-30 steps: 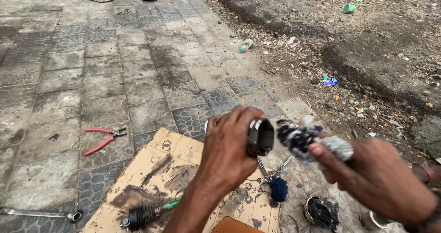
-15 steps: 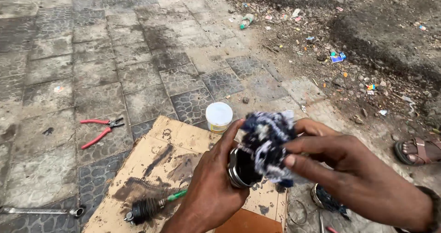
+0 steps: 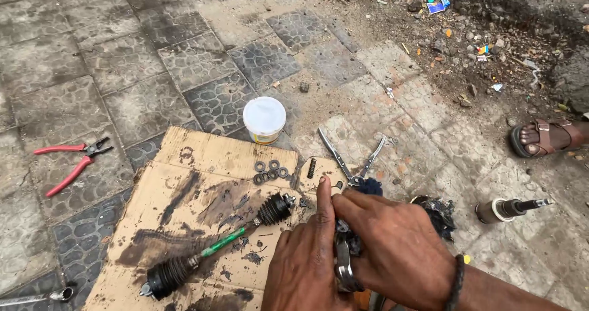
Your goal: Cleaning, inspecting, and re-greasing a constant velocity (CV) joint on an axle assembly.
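My left hand (image 3: 304, 259) grips a round metal joint housing (image 3: 343, 267) low in the view, thumb pointing up. My right hand (image 3: 392, 243) presses a dark blue and white rag (image 3: 368, 187) into and around that housing. Both hands hover over a greasy sheet of cardboard (image 3: 202, 157). On the cardboard lies a drive shaft (image 3: 218, 243) with a green rod and black rubber boots at both ends. Several metal washers (image 3: 270, 171) and a small spring (image 3: 310, 167) lie near the cardboard's far edge.
A white plastic tub (image 3: 264, 119) stands past the cardboard. Red-handled pliers (image 3: 73, 161) lie left on the paving. Silver pliers (image 3: 353, 161) lie open to the right. A metal stub shaft (image 3: 506, 208) and a person's sandalled foot (image 3: 543, 136) are at right. A wrench end (image 3: 43, 297) shows bottom left.
Both hands have dropped lower and closer to me with the housing and rag. The view tilted down, showing the tub, washers and drive shaft fully.
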